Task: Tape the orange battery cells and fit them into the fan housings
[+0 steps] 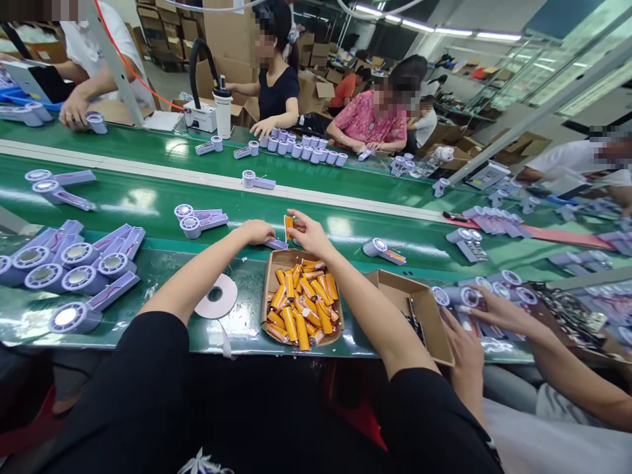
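My right hand [307, 234] pinches an orange cylindrical battery [288, 228] held upright at the near side of the belt. Beside it my left hand [257, 232] is closed on a lavender plastic housing [276, 243], much of which is hidden by the hands. Just below my hands stands a cardboard box [265, 315] of loose orange batteries [307, 289]. To its left lies a roll of white tape [230, 297], its loose end hanging toward the table edge.
Lavender housings [79, 280] are heaped at the left, and several ride on the green belt [326, 227]. At the right, a co-worker's hands [467, 349] work beside a second cardboard box [437, 322] with dark metal parts. People sit across the belt.
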`<control>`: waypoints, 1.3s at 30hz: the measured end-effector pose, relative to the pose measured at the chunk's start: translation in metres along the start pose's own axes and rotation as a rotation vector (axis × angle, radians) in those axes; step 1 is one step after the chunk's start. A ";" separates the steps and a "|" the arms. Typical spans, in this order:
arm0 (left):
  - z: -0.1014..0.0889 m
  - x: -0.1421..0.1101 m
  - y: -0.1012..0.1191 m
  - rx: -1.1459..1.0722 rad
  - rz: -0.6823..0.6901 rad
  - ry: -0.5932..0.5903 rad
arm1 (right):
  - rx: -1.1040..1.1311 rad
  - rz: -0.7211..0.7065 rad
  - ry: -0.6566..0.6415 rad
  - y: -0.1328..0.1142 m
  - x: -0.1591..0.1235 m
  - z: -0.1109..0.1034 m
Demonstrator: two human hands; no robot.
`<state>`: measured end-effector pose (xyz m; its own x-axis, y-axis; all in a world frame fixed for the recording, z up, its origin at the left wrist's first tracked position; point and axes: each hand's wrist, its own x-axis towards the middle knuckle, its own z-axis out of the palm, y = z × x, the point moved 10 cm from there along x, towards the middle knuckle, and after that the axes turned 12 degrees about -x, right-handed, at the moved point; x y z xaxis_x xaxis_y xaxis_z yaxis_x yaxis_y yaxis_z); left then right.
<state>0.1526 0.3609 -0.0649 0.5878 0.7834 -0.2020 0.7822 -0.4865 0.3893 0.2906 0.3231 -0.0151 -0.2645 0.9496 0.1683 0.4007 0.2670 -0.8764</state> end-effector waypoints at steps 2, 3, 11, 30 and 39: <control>-0.003 -0.003 0.001 0.015 -0.007 0.057 | -0.072 0.011 0.000 0.014 0.008 0.000; -0.005 -0.006 0.000 0.022 -0.017 0.093 | -0.092 0.012 -0.001 0.019 0.011 0.000; -0.022 -0.008 -0.016 0.113 -0.011 0.196 | -0.236 -0.058 0.005 0.025 0.020 0.005; -0.012 0.002 -0.006 0.074 -0.075 0.270 | -0.627 -0.176 -0.143 0.026 0.010 0.029; -0.011 0.013 -0.003 -0.009 -0.125 0.253 | -0.961 -0.043 -0.306 0.032 0.013 0.040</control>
<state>0.1561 0.3770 -0.0589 0.4161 0.9091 -0.0185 0.8425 -0.3778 0.3840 0.2648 0.3373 -0.0590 -0.4552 0.8890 -0.0499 0.8868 0.4477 -0.1143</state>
